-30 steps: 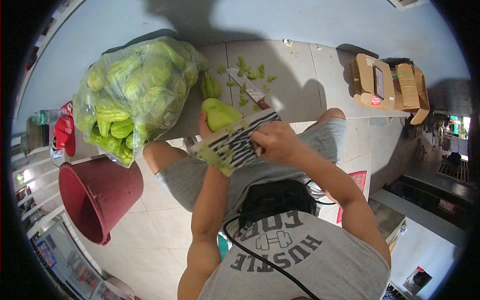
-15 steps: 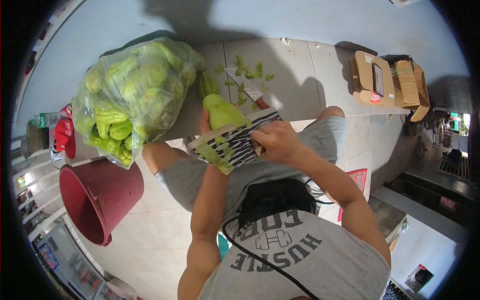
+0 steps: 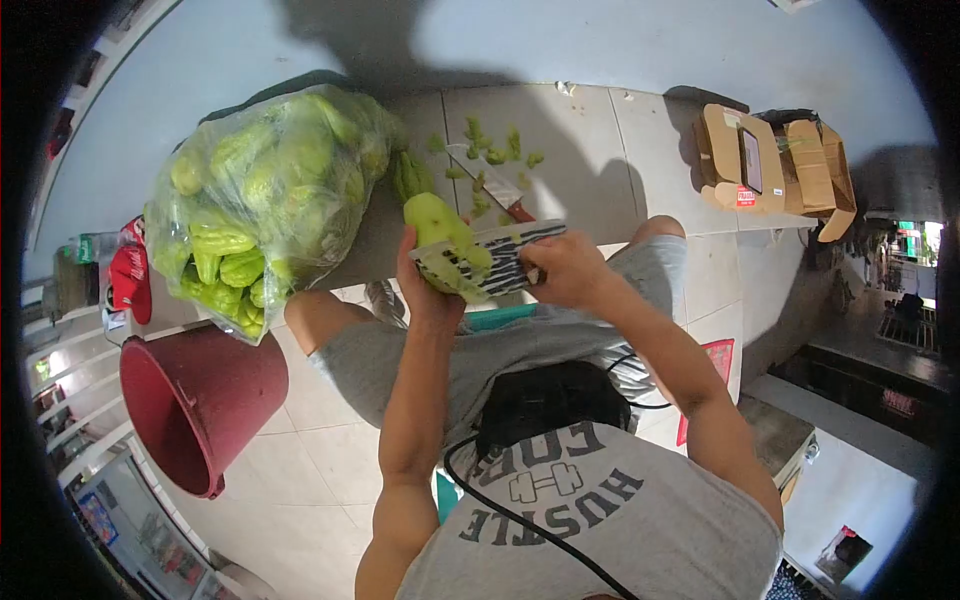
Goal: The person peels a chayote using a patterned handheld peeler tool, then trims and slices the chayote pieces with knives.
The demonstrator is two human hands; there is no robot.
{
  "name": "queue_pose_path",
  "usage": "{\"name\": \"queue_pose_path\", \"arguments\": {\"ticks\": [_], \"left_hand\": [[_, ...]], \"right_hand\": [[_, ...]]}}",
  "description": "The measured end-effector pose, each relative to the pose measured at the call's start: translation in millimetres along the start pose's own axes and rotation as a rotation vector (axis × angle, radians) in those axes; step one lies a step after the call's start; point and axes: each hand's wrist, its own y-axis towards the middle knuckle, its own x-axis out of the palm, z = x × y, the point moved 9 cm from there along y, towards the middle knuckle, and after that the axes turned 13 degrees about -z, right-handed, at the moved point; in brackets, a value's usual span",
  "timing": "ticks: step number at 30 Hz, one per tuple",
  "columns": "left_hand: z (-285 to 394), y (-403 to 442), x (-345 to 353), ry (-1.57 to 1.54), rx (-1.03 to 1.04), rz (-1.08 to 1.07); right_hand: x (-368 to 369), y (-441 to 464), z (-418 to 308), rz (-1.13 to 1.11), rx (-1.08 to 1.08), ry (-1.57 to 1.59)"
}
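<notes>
My left hand (image 3: 428,290) is wrapped round a pale green chayote (image 3: 432,222) above my lap. My right hand (image 3: 572,270) grips the end of a flat tool with black and white stripes (image 3: 505,262), whose far end lies against the chayote. Green peel clings to the tool. Beyond them, a knife (image 3: 490,182) with a reddish handle rests on the tiled ledge among green scraps (image 3: 485,150). Another chayote (image 3: 412,176) sits beside a large clear plastic bag (image 3: 285,180) full of chayotes.
A dark red bucket (image 3: 215,400) stands at the lower left, below the bag. Open cardboard boxes (image 3: 735,160) lie on the ledge at the right. A red cap (image 3: 130,275) is at the far left. A pale wall (image 3: 560,40) rises behind the ledge.
The striped tool has tilted and shifted right with my right hand. More of my left hand shows under the chayote, and a peeled strip hangs over the tool.
</notes>
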Motion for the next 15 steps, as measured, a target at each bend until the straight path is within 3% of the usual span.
{"name": "queue_pose_path", "arguments": {"ticks": [2,6,8,10,12,15], "left_hand": [[-2.4,-2.3,-10.9,0.027,-0.011,0.030],[-21.6,-1.4,7.2,-0.199,-0.160,-0.196],[-9.3,-7.3,-8.2,0.026,0.001,0.115],[-6.2,-4.8,-2.3,0.058,-0.012,0.059],[-14.4,-3.8,-1.5,0.070,-0.092,-0.138],[-19.8,-4.6,-11.3,0.009,-0.113,-0.029]], "right_hand": [[-2.3,-5.7,-12.2,-0.024,-0.032,0.014],[-8.9,-2.5,-18.3,0.039,-0.067,0.039],[-3.2,3.9,8.0,0.005,0.050,0.011],[3.8,3.6,26.7,-0.033,0.164,-0.014],[-2.6,1.1,-6.5,-0.039,-0.002,0.023],[5.5,2.6,5.1,-0.044,0.035,0.056]]}}
